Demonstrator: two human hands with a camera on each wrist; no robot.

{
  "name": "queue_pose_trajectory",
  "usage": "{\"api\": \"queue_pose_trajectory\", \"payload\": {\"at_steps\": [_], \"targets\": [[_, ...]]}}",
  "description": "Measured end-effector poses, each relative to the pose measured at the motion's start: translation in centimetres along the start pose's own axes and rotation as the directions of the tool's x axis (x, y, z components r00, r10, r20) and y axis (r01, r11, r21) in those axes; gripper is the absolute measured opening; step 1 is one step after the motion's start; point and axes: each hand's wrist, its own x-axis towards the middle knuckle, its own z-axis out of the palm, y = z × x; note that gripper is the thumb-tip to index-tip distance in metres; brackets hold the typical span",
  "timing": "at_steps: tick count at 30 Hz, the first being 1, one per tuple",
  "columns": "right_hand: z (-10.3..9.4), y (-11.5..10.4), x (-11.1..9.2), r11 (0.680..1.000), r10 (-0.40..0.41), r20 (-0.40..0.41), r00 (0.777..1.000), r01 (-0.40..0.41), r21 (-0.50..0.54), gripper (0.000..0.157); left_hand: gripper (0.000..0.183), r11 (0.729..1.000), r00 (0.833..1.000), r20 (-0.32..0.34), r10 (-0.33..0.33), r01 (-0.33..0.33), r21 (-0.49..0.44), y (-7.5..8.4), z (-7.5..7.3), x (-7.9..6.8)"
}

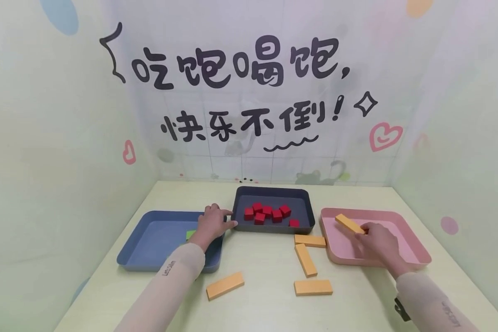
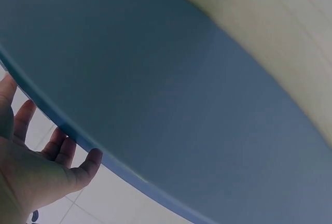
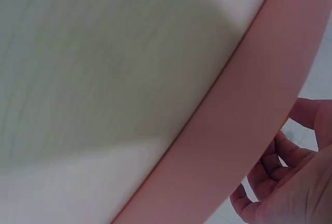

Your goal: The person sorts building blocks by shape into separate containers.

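Observation:
Over the pink tray, my right hand pinches a yellow-orange wooden block by its near end, the block slanting up to the left. The right wrist view shows mainly the tray's outer wall, with the hand behind its rim. My left hand hovers at the right side of the blue tray, thumb and fingers spread and relaxed, no object seen in it. A green piece inside that tray is partly covered by the left arm.
A dark grey tray at the back centre holds several red cubes. Yellow-orange blocks lie on the table: one front left, others between the dark and pink trays. Walls enclose the table's back and sides.

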Motion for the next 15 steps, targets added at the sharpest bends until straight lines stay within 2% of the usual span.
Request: {"api": "queue_pose_trajectory", "payload": {"at_steps": [15], "targets": [[1.8,-0.4,0.4,0.999,-0.001,0.094,0.996,0.004,-0.032,0.046,0.047,1.000,1.000,-0.005,0.000,0.000,0.005,0.1,-0.1,0.0]]}}
